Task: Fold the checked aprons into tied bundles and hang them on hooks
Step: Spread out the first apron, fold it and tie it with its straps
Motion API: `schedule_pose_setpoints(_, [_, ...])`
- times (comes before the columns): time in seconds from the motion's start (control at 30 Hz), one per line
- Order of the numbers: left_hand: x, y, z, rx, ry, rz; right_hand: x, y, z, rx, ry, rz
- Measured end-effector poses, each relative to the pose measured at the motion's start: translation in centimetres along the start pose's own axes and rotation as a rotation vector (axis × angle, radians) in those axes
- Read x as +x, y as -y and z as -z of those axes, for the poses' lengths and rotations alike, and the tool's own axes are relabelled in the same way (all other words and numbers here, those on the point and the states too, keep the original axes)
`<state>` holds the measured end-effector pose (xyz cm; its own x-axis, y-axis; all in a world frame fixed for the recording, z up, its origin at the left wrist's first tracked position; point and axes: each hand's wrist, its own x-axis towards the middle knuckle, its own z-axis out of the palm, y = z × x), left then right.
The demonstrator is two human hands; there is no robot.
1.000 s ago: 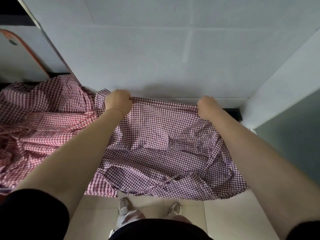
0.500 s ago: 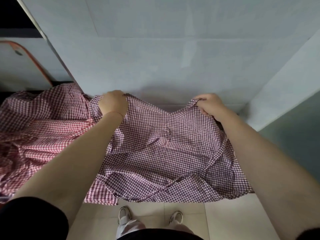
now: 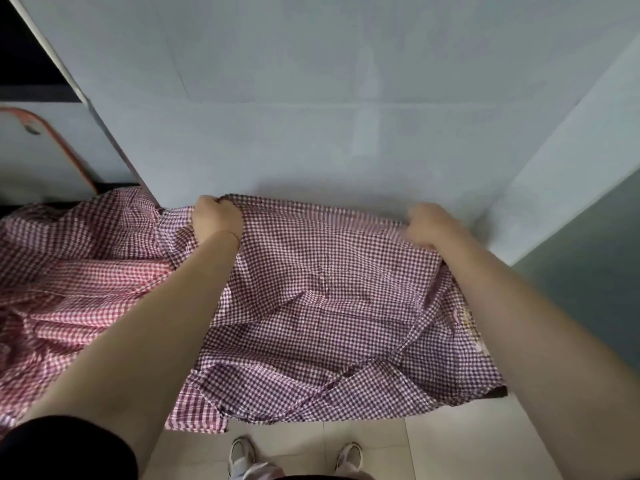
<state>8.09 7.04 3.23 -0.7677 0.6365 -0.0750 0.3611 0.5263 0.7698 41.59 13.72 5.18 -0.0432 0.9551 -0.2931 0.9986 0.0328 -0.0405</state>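
- Purple-and-white checked apron (image 3: pixel 329 306) lies spread across the middle of the view, its far edge close to the base of the pale wall (image 3: pixel 346 116), its near edge hanging over the tiled floor (image 3: pixel 433 445).
- Cloth is creased; a fold ridge runs across its lower part and a strap-like band crosses near the right side.
- Whatever carries the apron is hidden under the cloth; cannot tell if it is a surface or a ledge.
- Left hand (image 3: pixel 216 220) is at the far left corner of the apron, fingers curled round a bunch of the top edge, gripping it.
- Right hand (image 3: pixel 429 225) is at the far right corner, fingers curled down onto the top edge and pinching it; the hand is blurred, so the fingertip detail is unclear.
- Between the two hands the top edge runs roughly level, with slight slack.
- Both forearms are bare and reach forward from the bottom corners of the frame; a black sleeve (image 3: pixel 69 448) covers the left upper arm.
- Red-and-white checked aprons (image 3: pixel 69 289) lie in a crumpled heap just left of the held apron, touching or overlapping its left edge under the left forearm.
- Behind the heap stands a white board with an orange rim (image 3: pixel 59 147).
- Two light shoes (image 3: pixel 242 455) show on the floor at the bottom, below the apron's near edge.
- Grey-green panel (image 3: pixel 606 289) sits at the right edge.
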Motion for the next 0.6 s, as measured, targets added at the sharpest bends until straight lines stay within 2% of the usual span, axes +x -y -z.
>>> schedule_pose_setpoints(0.07, [-0.4,0.1,-0.4,0.021,0.02,0.011,-1.4,0.2,0.8,-0.219,0.455,-0.112])
schedule_pose_setpoints(0.1, [-0.8,0.0,-0.7,0.028,0.03,0.009,-1.4,0.0,0.9,-0.259,0.529,-0.155])
schedule_pose_setpoints(0.13, [-1.1,-0.2,-0.9,0.033,0.035,0.004,-1.2,-0.3,0.8,-0.234,0.48,-0.16])
schedule_pose_setpoints(0.17, [-1.4,-0.4,-1.0,0.03,0.034,0.005,-0.9,-0.7,0.4,-0.187,0.33,-0.137])
schedule_pose_setpoints(0.3, [-1.3,-1.2,-1.0,-0.114,-0.095,-0.081,0.6,-1.6,-0.8,0.055,-0.633,-0.036])
schedule_pose_setpoints(0.37, [-1.7,-1.2,-0.9,-0.217,-0.143,-0.255,0.8,-2.1,-0.7,-0.005,-0.887,0.129])
schedule_pose_setpoints(0.4, [-1.9,-0.8,-1.1,-0.196,-0.142,-0.343,1.1,-2.3,-0.9,-0.034,-0.934,0.242])
schedule_pose_setpoints(0.43, [-2.0,-0.2,-1.3,-0.123,-0.114,-0.394,1.2,-2.3,-1.3,-0.063,-0.925,0.355])
schedule_pose_setpoints(0.47, [-2.2,0.6,-1.5,-0.002,-0.056,-0.406,1.3,-2.3,-2.0,-0.097,-0.846,0.442])
schedule_pose_setpoints(0.5, [-2.3,1.4,-1.6,0.152,0.027,-0.392,1.3,-2.0,-2.5,-0.145,-0.672,0.486])
schedule_pose_setpoints(0.6, [-2.1,4.2,-1.6,0.781,0.38,-0.382,-0.1,-1.0,-4.0,-0.215,0.087,0.416])
